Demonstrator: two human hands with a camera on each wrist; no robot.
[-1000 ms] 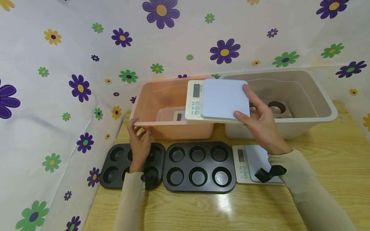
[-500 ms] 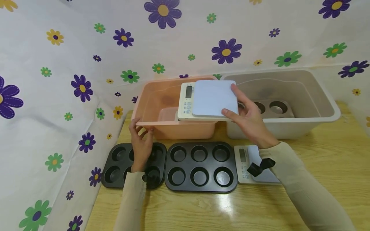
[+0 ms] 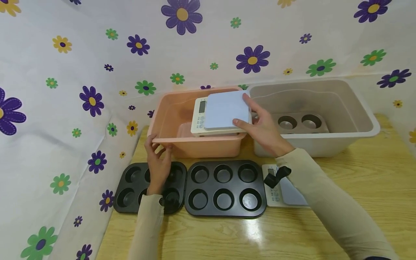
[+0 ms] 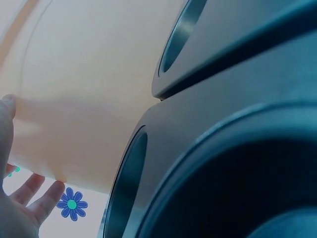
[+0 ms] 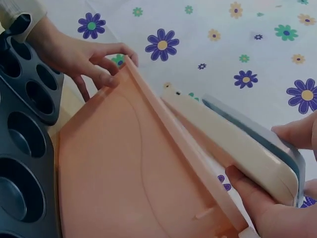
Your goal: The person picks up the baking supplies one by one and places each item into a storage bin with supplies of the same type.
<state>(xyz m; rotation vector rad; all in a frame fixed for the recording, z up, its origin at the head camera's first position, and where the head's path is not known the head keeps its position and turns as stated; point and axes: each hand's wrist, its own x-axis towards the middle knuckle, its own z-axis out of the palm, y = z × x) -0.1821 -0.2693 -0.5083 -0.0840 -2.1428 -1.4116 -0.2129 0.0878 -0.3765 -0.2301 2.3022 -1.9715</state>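
A cream kitchen scale [image 3: 199, 121] with a pale blue platform is held by its right edge in my right hand [image 3: 261, 128]. It is tilted slightly, over the inside of the peach plastic bin [image 3: 201, 148]. In the right wrist view, the scale's body [image 5: 233, 144] shows edge-on just above the bin's rim, with fingers on both faces. My left hand [image 3: 158, 166] grips the bin's front left corner, fingers over the rim and thumb against the front wall. Part of the bin's inside is hidden by the held scale.
A beige bin [image 3: 354, 131] with a muffin pan [image 3: 299, 122] inside stands to the right. Two dark muffin pans [image 3: 209, 187] lie side by side in front of the bins. A second kitchen scale [image 3: 292, 195] lies right of them, partly under my right sleeve.
My right hand has carried the scale leftward and a little lower, from between the two bins to over the peach bin. The left hand has stayed on the rim.
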